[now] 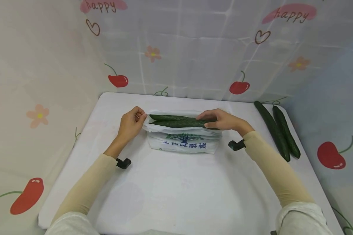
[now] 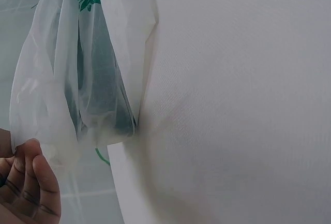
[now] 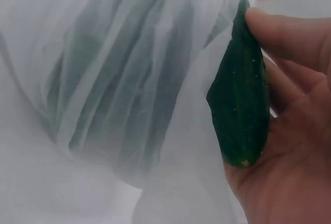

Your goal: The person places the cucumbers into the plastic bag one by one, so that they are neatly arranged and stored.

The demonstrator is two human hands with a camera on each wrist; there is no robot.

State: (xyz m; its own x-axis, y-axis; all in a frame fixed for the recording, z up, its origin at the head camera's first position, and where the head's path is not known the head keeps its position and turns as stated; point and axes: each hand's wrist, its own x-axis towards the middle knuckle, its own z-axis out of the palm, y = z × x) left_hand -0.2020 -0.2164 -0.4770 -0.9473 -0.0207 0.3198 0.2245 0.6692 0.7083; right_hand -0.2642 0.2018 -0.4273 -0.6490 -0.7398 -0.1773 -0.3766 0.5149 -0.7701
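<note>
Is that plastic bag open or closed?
Open: the bag gapes along its top, and cucumbers show between its edges.

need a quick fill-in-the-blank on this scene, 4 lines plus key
1. The left hand pinches the edge of a white plastic ____.
2. The right hand grips a dark green ____.
3. On the table, ____ loose cucumbers lie to the right of both hands.
4. The word printed on the backdrop is "____".

Missing: bag; cucumber; two; happy
</note>
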